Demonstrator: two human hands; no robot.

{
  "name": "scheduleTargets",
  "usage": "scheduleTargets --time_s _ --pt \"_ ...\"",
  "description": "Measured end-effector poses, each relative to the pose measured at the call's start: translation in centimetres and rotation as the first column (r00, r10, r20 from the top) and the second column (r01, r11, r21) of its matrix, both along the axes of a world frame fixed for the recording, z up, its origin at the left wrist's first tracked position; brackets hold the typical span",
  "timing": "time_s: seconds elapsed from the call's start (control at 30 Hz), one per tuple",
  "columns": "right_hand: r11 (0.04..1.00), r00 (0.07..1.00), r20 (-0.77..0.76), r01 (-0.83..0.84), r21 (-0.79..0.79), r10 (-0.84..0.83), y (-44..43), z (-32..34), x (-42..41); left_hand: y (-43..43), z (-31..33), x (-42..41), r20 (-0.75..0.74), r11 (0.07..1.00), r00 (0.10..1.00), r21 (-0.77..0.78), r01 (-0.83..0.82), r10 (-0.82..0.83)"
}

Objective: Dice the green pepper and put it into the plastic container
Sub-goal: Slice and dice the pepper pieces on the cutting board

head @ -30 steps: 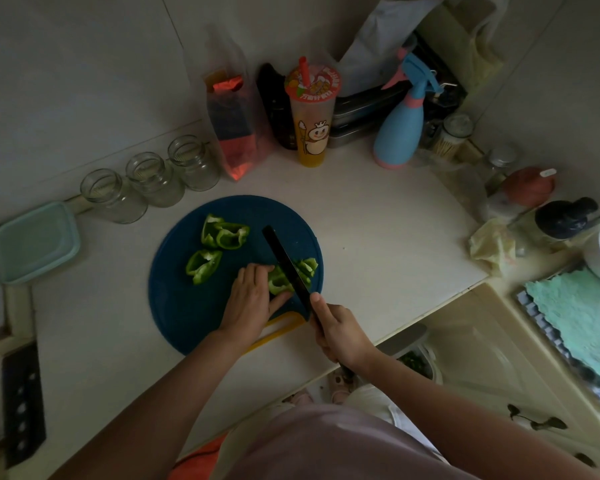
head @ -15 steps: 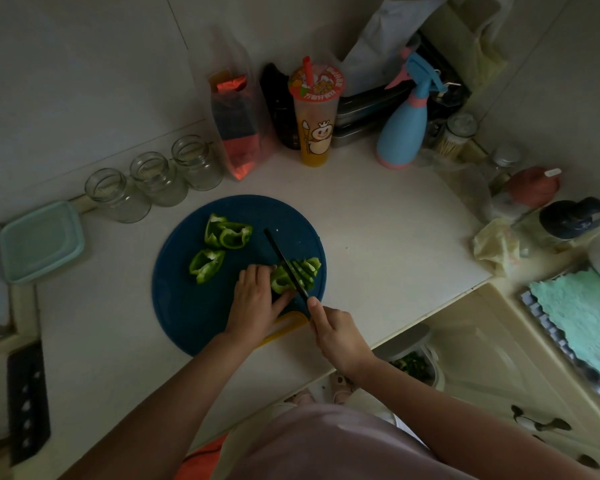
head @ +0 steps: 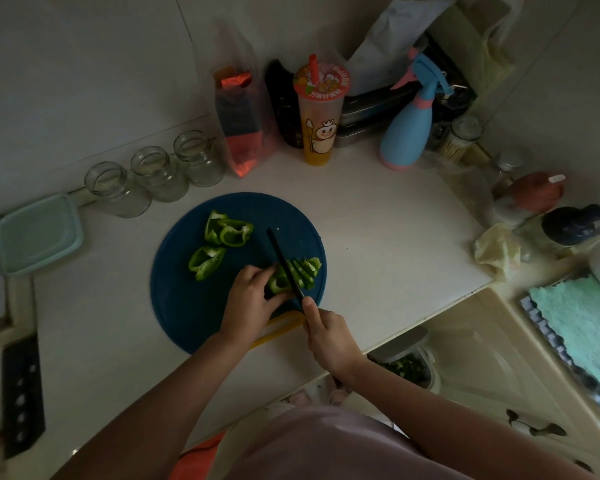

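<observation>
The job is only partly done. The green pepper (head: 278,283) lies in pieces on the round blue cutting board (head: 187,306), near the front of the bench (head: 378,237). The left hand (head: 253,299) holds one piece down with curled fingers. The right hand (head: 326,336) grips the handle of the knife (head: 284,263), and the blade rests across that piece. Just right of the blade lie a few thin strips (head: 307,271). They are strips, not little cubes yet, so I think they need cutting the other way too. Two big chunks (head: 229,230) lie farther back on the board, not sliced at all.

The plastic container (head: 39,233) sits at the far left, well apart from the board. Its pale green lid looks shut, and no pepper can go in until it comes off. Below the bench edge, near the right arm, there is a tub (head: 406,365) with something green and chopped in it. I cannot tell what it is.

Three glass jars (head: 158,173) stand in a row behind the board. A tall drink cup (head: 321,112), a clear bag (head: 239,123) and a blue spray bottle (head: 409,133) stand at the back. Nothing lies between the board and the container, so the way there looks easy.
</observation>
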State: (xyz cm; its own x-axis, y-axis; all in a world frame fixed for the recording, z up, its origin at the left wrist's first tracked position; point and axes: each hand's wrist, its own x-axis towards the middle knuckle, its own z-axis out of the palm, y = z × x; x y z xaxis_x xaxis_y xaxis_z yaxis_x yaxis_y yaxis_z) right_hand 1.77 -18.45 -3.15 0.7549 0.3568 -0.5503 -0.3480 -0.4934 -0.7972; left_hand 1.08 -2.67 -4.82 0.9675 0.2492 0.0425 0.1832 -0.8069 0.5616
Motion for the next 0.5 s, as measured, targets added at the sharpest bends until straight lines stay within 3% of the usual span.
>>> scheduleTargets --time_s 0.5 --pt "0.997 1.000 -0.018 -0.009 -0.077 0.007 2.9 1.2 1.9 0.6 0.0 0.7 -0.048 0.990 0.999 -0.138 -0.032 0.025"
